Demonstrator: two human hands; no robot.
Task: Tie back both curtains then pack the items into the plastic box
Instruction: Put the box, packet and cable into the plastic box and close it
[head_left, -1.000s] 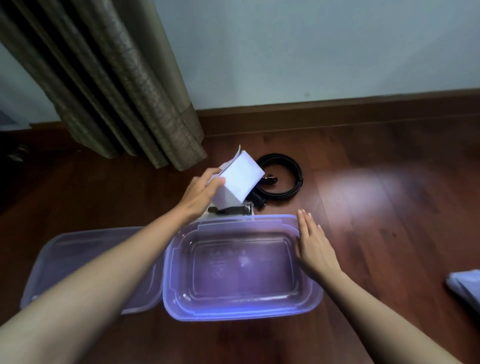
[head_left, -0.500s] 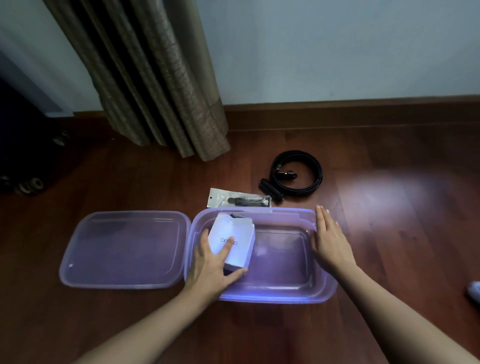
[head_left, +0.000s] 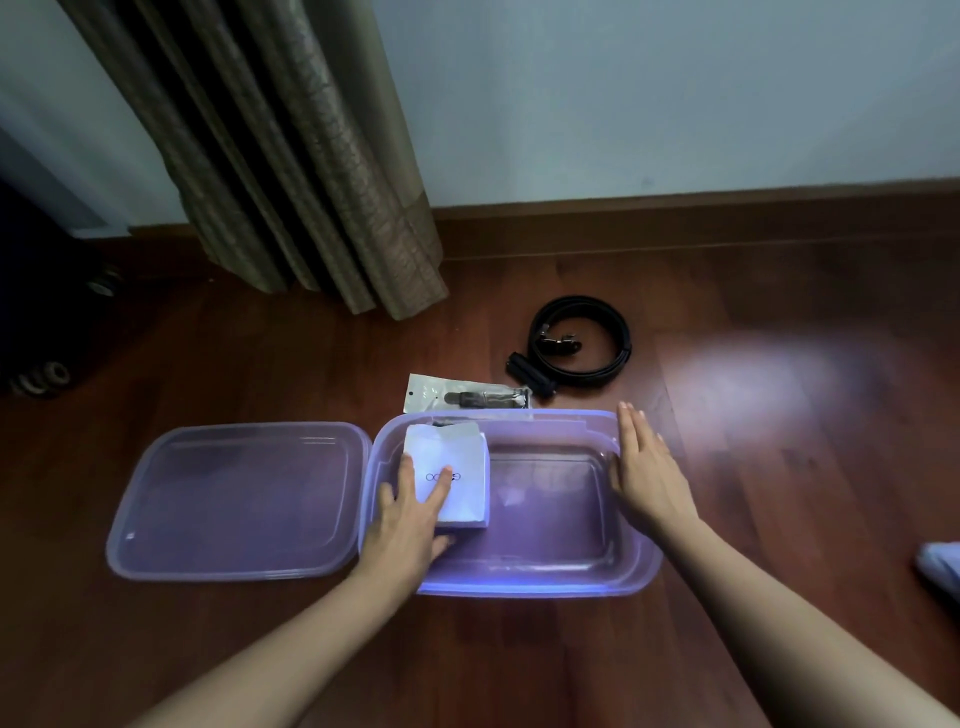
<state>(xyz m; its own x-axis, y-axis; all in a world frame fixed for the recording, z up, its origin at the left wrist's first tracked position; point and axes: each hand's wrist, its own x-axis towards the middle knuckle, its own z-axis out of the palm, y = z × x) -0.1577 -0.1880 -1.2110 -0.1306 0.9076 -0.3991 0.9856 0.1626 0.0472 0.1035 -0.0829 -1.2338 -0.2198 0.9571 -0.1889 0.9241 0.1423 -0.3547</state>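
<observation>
A clear plastic box (head_left: 631, 577) sits open on the wooden floor. Inside its left end lies a small white carton (head_left: 462, 467). My left hand (head_left: 410, 519) rests on that carton with fingers laid flat over its top and the thumb at its near side. My right hand (head_left: 647, 467) lies flat against the box's right rim. Behind the box lie a small clear packet (head_left: 467, 397) with a dark item inside and a coiled black belt (head_left: 576, 348). A brown curtain (head_left: 291, 156) hangs gathered at the back left.
The box's lid (head_left: 239, 499) lies flat to the left of the box. A dark piece of furniture on castors (head_left: 36, 379) stands at the far left. A pale object (head_left: 943, 566) shows at the right edge. The skirting board runs along the wall.
My left hand brought the white carton from above the floor down into the left end of the box and laid it flat. My right hand stayed on the box's right rim.
</observation>
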